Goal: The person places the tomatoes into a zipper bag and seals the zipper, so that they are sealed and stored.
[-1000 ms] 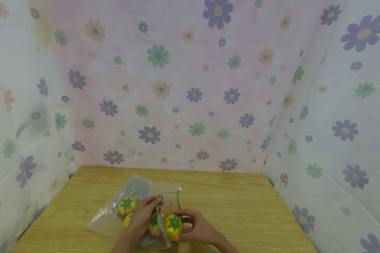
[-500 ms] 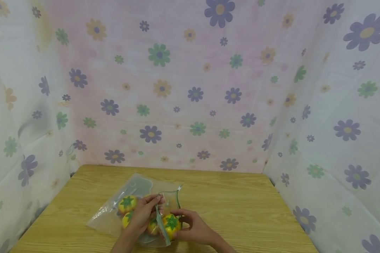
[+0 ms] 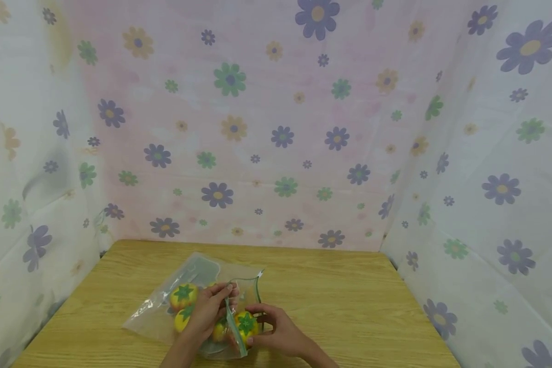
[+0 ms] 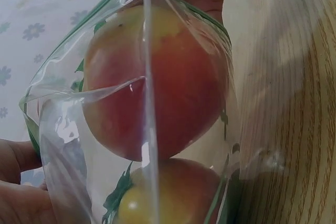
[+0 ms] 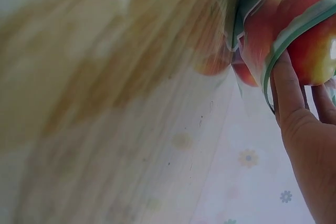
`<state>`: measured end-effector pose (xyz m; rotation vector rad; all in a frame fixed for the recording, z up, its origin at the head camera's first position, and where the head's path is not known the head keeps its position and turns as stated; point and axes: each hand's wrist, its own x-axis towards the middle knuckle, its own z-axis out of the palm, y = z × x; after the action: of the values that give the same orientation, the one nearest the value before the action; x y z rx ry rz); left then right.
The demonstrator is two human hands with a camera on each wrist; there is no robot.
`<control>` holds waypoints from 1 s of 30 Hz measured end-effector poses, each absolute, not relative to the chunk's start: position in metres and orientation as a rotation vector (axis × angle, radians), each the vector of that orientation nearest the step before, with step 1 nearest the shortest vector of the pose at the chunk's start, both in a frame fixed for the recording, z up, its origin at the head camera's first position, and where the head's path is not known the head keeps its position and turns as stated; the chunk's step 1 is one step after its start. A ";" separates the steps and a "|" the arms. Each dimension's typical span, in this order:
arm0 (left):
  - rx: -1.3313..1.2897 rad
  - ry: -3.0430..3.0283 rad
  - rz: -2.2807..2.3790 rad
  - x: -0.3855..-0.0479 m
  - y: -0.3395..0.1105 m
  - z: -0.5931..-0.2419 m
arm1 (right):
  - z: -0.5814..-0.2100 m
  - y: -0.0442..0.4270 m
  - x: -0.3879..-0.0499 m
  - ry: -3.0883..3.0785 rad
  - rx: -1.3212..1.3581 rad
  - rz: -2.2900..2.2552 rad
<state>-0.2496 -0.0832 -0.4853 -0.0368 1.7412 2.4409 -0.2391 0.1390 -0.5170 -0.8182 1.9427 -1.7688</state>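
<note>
A clear zip bag (image 3: 154,309) with green edging lies on the table, its mouth facing right. My left hand (image 3: 207,309) pinches the upper rim of that mouth. My right hand (image 3: 282,329) holds a tomato (image 3: 247,323), yellow and red with star-shaped green leaves, with its fingers bent around the right side. This tomato is at the mouth, partly behind the green strip. Deeper in the bag lie more such tomatoes (image 3: 183,296), some partly hidden by my left hand. In the right wrist view, my fingers reach past the green rim to touch a tomato (image 5: 315,51).
The wooden table (image 3: 340,291) extends behind and to the right of the bag. Flower-patterned cloth (image 3: 257,112) stands along the back and both sides. A small white zip slider (image 3: 259,274) sits at the bag's upper right corner.
My right hand has moved slightly left, carrying the tomato further into the bag's mouth. The left hand keeps its pinch on the rim, almost still.
</note>
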 end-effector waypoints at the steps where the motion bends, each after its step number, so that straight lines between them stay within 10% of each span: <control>1: -0.042 1.742 2.443 -0.250 -0.083 -0.485 | -0.517 0.139 -0.239 1.947 -0.826 -1.769; 30: -0.078 1.774 2.426 -0.252 -0.081 -0.485 | -0.521 0.123 -0.247 2.108 -0.929 -1.702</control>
<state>-0.2525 -0.0808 -0.4846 -0.0777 1.7736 2.4258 -0.2465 0.1233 -0.5210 -0.9287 2.1081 -1.7022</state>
